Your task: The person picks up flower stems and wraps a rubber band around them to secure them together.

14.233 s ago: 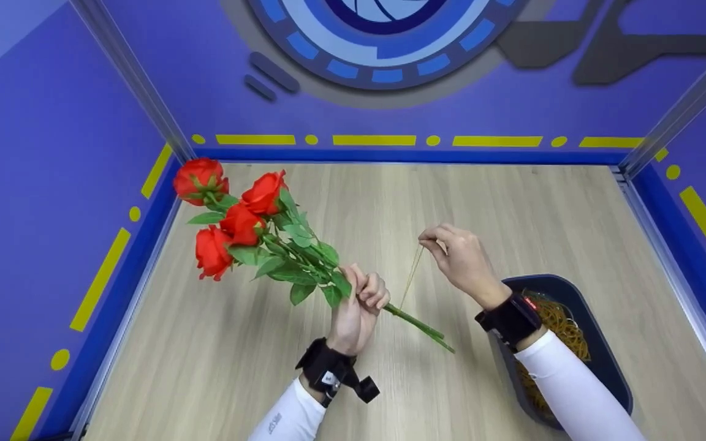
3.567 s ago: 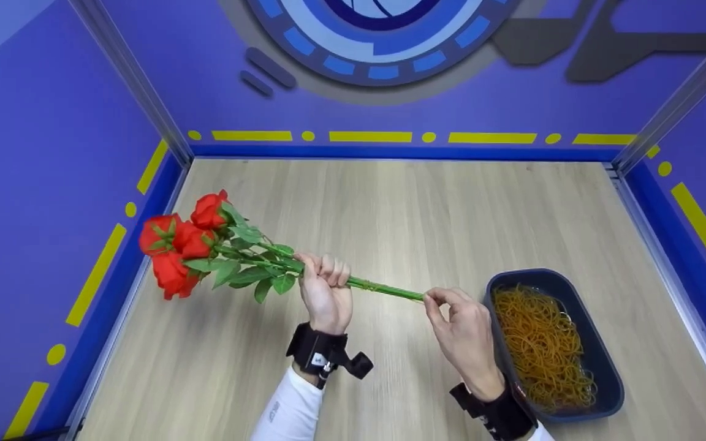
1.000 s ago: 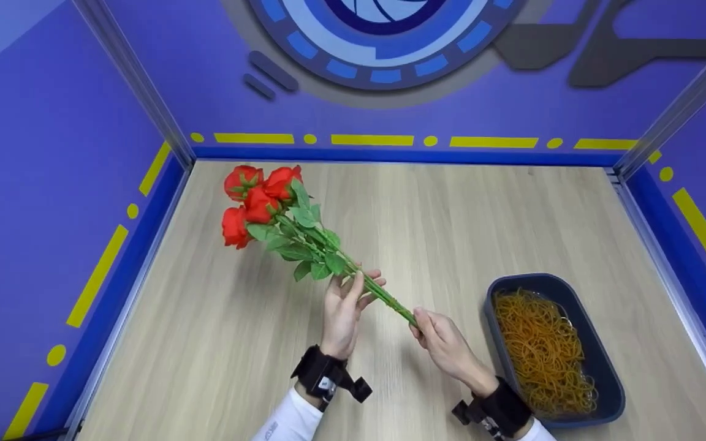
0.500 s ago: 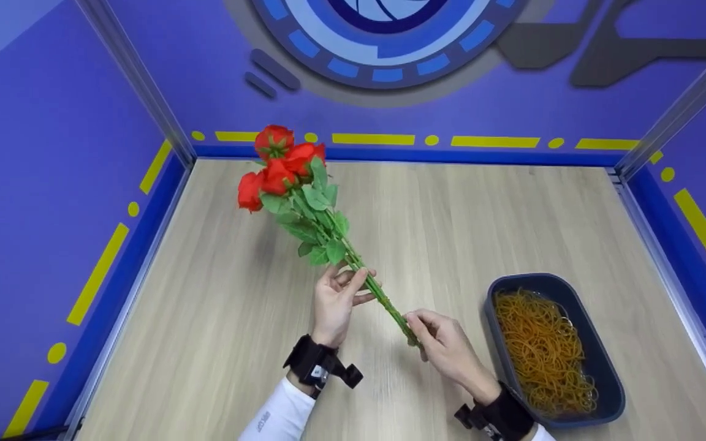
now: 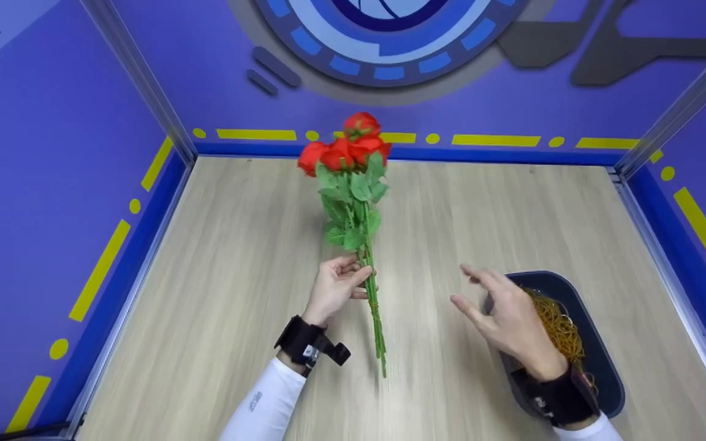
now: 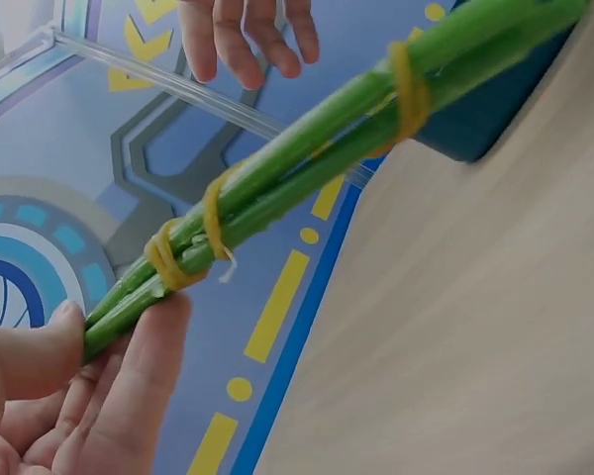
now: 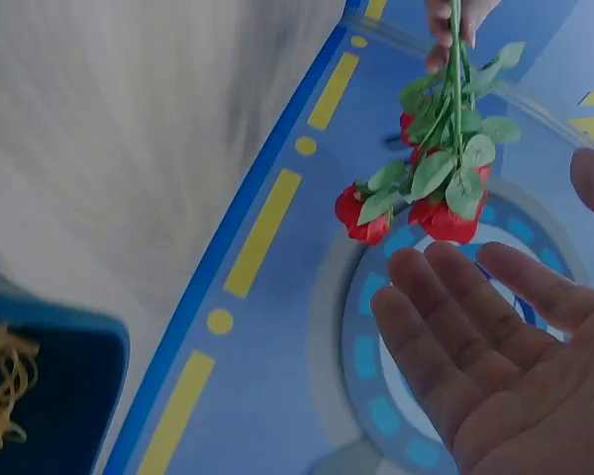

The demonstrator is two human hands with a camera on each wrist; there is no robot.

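A bunch of several red roses [image 5: 337,156] with green leaves stands nearly upright over the table, blooms towards the back wall. My left hand [image 5: 336,286] pinches its green stems [image 5: 372,300] between thumb and fingers, just under the leaves. In the left wrist view, yellow rubber bands [image 6: 411,91] wrap the stems at three places below that grip. My right hand [image 5: 509,315] is off the stems, fingers spread and holding nothing. It overlaps the left side of a dark tub [image 5: 605,373] in the head view. The right wrist view shows its bare palm and the roses beyond.
Loose rubber bands [image 5: 560,327] lie heaped in the tub on the right of the wooden table [image 5: 230,343]. Blue printed panels [image 5: 512,116] wall the table at the back and both sides.
Earlier my right hand stretched a rubber band at the stems, then held the stem ends. It has now let go and moved right. The bunch has swung from leaning left to nearly upright.
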